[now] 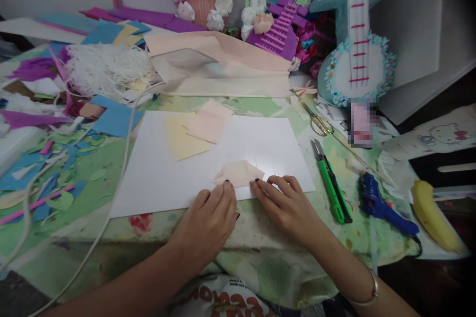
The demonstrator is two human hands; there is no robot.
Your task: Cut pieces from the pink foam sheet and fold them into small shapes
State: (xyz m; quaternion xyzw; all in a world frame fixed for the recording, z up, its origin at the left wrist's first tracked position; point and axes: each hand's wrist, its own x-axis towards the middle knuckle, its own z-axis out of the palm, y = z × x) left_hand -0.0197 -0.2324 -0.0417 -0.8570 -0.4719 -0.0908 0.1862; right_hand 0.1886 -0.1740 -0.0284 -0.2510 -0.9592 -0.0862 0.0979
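A small folded piece of peach paper (pixel 239 173) lies on a white sheet (pixel 156 173) near the table's front edge. My left hand (pixel 210 220) presses its fingertips on the piece's left lower edge, fingers bent and together. My right hand (pixel 284 203) rests at its right corner, fingers stretched along the sheet's edge. Two more squares lie higher on the sheet, a yellow one (pixel 182 141) and a peach one (pixel 208 123) overlapping it.
A green utility knife (pixel 330 183), gold-handled scissors (pixel 319 121), a blue glue gun (pixel 383 205) and a banana (pixel 433 215) lie to the right. Paper scraps (pixel 55 168) and white shreds (pixel 104 67) cover the left. Large peach sheets (pixel 219 64) and paper guitar crafts (pixel 353 34) stand behind.
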